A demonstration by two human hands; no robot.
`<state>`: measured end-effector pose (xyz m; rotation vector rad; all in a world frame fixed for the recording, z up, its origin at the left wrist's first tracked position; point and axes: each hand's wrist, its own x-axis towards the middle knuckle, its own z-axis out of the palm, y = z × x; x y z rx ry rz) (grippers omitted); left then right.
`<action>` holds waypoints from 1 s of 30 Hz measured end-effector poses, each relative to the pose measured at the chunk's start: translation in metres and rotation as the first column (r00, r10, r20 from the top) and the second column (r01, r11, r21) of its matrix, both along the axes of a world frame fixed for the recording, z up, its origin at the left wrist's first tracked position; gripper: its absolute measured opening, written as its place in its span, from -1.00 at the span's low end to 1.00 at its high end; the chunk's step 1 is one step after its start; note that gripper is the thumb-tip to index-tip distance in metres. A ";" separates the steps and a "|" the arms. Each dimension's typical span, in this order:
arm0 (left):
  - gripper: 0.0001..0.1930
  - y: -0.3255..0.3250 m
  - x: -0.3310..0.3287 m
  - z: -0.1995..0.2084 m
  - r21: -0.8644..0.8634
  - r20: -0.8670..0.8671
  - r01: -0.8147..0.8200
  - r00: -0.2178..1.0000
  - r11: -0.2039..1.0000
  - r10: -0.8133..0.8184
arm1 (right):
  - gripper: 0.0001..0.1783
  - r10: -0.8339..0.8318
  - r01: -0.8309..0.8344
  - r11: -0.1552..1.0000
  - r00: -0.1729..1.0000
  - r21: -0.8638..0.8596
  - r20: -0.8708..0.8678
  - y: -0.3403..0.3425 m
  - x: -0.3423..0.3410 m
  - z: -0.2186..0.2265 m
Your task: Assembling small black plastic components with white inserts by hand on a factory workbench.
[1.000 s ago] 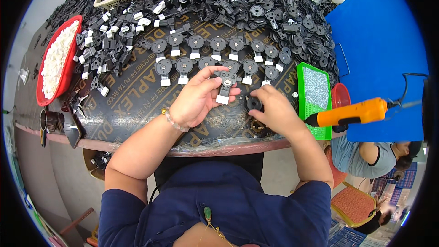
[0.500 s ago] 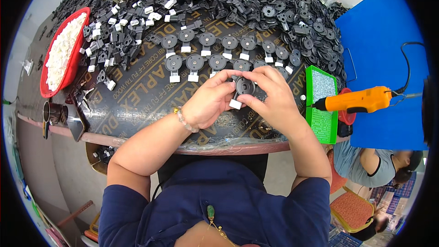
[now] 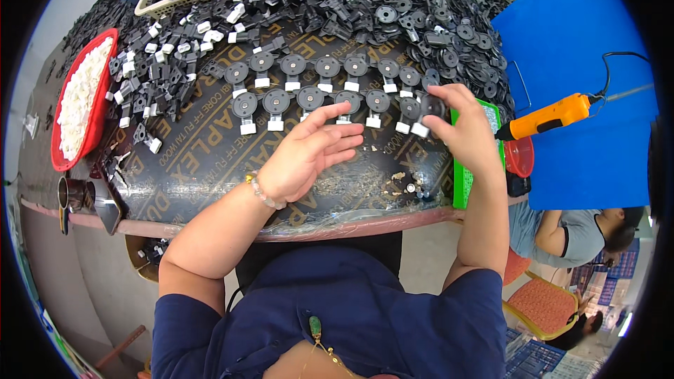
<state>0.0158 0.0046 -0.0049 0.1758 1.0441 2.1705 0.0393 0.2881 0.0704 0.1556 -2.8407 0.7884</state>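
Observation:
My right hand (image 3: 469,132) pinches a black round plastic part with a white end piece (image 3: 432,107) between thumb and fingers. It is at the right end of two rows of similar parts, such as this black disc with a white tab (image 3: 245,104). My left hand (image 3: 300,156) holds nothing; its fingers are spread just below the nearer row, by a disc part (image 3: 345,103) that its fingertips partly cover. A beaded bracelet is on the left wrist.
Black parts (image 3: 337,0) are heaped along the back around a cream basket (image 3: 196,1). A red basin (image 3: 103,109) of white pieces stands left. At right are a green tray (image 3: 460,186), an orange electric screwdriver (image 3: 551,118), a red bowl (image 3: 520,157) and a seated person (image 3: 579,235).
The disc part has left the space between both hands and gone right with my right hand to the row's end. My left hand has let go and opened. The whole view has shifted slightly.

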 end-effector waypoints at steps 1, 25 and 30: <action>-0.49 0.001 -0.001 0.001 -0.004 -0.016 0.004 1.000 1.000 -0.004 | -0.47 -0.040 0.039 0.998 0.999 0.055 0.012 0.015 0.000 -0.005; -0.71 -0.003 0.008 0.011 -0.054 -0.569 -0.294 0.794 0.954 0.213 | -0.64 0.185 -0.007 0.926 0.880 0.378 -0.438 -0.110 -0.099 0.017; -0.74 -0.013 0.002 0.011 -0.020 -0.622 -0.397 0.723 0.918 0.300 | -0.59 0.248 -0.193 0.887 0.966 0.419 -0.079 -0.199 -0.195 -0.024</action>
